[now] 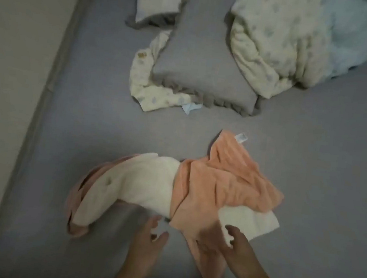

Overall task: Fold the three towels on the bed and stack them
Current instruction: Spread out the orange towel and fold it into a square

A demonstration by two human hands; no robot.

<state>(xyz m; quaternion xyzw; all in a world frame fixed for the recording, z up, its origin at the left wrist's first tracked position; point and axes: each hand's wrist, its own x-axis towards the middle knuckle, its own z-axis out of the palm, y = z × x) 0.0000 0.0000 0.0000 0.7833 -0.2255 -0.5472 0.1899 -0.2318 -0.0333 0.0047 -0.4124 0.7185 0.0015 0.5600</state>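
Three crumpled towels lie in a heap on the grey bed sheet [89, 117]. An orange towel [223, 183] with a white tag lies on top at the right. A cream towel [141, 182] runs under it, its corner showing at the right. A dusty pink towel [76, 197] peeks out under the cream one at the left. My left hand [146, 243] hovers just below the cream towel, fingers apart, holding nothing. My right hand [238, 251] rests over the orange towel's lower corner, fingers spread; whether it grips the cloth is unclear.
A grey frilled pillow [199, 61] lies beyond the towels, with a patterned cream cloth [143, 82] along its left side. A bundled cream and pale blue blanket [301, 42] sits at the back right. The bed's left edge [47, 92] meets a beige floor.
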